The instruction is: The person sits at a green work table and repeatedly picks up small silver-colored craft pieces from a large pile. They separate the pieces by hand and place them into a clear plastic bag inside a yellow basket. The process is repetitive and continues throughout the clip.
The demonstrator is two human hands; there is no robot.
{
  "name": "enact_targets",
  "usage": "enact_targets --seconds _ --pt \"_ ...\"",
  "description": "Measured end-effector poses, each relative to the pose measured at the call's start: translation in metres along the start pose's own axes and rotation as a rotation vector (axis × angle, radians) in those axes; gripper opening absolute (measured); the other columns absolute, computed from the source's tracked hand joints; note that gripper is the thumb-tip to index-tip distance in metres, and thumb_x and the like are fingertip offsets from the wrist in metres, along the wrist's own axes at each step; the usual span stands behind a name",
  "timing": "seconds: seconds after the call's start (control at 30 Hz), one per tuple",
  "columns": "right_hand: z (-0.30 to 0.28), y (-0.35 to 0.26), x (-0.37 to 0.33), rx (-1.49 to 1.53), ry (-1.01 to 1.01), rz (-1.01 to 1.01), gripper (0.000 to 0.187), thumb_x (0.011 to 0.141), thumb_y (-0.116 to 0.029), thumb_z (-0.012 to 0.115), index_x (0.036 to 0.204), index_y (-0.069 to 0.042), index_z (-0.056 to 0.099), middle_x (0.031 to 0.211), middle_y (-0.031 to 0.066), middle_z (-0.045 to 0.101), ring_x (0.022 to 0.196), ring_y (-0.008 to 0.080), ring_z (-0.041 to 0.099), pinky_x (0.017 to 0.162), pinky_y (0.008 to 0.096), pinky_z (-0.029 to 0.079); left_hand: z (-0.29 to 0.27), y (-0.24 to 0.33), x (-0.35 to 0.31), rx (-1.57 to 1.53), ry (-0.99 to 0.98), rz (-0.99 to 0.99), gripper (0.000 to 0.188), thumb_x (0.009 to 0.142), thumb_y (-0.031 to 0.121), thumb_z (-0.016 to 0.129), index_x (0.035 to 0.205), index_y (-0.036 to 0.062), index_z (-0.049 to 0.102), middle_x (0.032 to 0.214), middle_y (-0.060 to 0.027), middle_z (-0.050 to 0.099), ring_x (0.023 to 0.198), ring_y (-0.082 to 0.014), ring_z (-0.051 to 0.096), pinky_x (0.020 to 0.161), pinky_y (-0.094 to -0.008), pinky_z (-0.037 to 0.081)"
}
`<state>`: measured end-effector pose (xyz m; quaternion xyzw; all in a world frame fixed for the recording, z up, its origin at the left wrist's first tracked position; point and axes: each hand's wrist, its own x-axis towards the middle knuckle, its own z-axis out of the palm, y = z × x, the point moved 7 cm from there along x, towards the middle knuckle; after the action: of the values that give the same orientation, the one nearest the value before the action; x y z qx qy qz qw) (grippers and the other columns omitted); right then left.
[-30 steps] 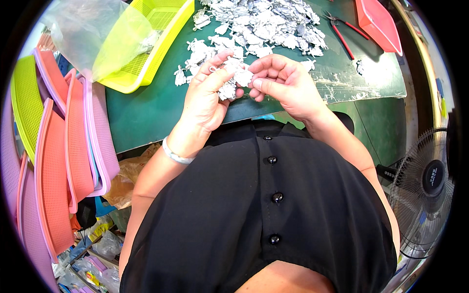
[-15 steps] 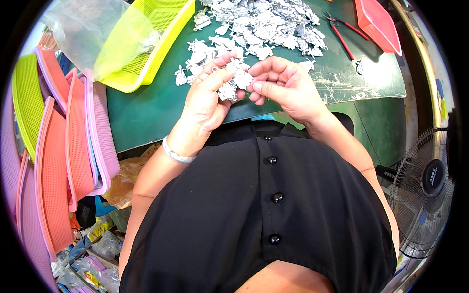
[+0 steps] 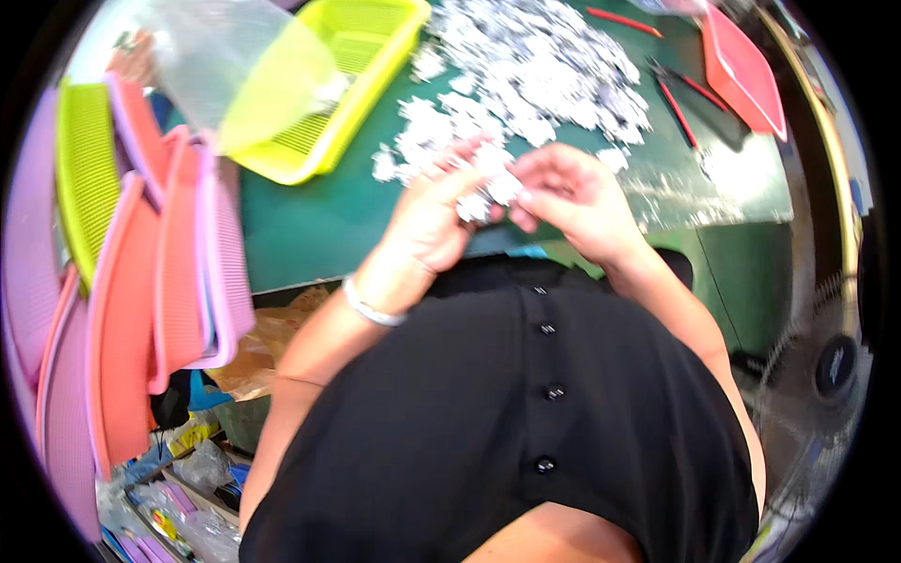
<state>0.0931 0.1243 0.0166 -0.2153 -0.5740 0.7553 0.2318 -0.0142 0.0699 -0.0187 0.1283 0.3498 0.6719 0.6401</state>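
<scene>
My left hand (image 3: pixel 427 211) is closed around a few small, flat silvery pieces (image 3: pixel 488 183) with jagged outlines, which look like metal castings. It holds them just above the near edge of the green table (image 3: pixel 310 235). My right hand (image 3: pixel 582 202) meets them from the right, thumb and fingers curled in at the edge of one piece; blur hides the exact grip. Beyond both hands lies a large heap of similar silvery pieces (image 3: pixel 554 70), with a smaller cluster (image 3: pixel 436 127) spilling toward my left fingers.
A yellow-green basket (image 3: pixel 324 159) with a clear plastic bag (image 3: pixel 272 84) stands at left. Red-handled pliers (image 3: pixel 678 113), a red pencil-like stick (image 3: pixel 624 21) and a pink tray (image 3: pixel 746 80) lie at right. Stacked coloured baskets (image 3: pixel 127 328) fill the left side; a fan (image 3: pixel 831 366) stands lower right.
The whole view has shifted, so the table and hands appear farther right and lower, and blurrier. Both hands stay together at the silvery pieces. The red stick shows more fully.
</scene>
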Motion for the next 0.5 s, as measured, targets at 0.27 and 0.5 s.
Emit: enact_targets --seconds 0.27,0.5 --pt "-0.004 -0.012 0.006 -0.057 -0.014 0.037 0.018 0.082 -0.005 0.057 0.098 0.001 0.054 0.081 0.0065 0.062 0.067 0.0093 0.058 0.06 0.0209 0.047 0.017 0.046 -0.019 0.129 -0.073 0.045 0.039 0.077 0.004 0.059 0.115 0.0015 0.049 0.091 -0.0094 0.058 0.075 -0.0168 0.058 0.057 -0.0272 0.05" --pt "-0.002 -0.059 0.056 -0.417 -0.103 -0.183 0.019 0.08 -0.006 0.057 0.097 0.002 0.054 0.077 0.0045 0.06 0.066 0.0095 0.056 0.06 0.0234 0.045 0.041 0.191 -0.06 0.167 -0.116 0.582 0.033 0.08 0.004 0.054 0.112 0.0029 0.051 0.087 -0.0099 0.058 0.072 -0.0184 0.059 0.056 -0.0283 0.052"
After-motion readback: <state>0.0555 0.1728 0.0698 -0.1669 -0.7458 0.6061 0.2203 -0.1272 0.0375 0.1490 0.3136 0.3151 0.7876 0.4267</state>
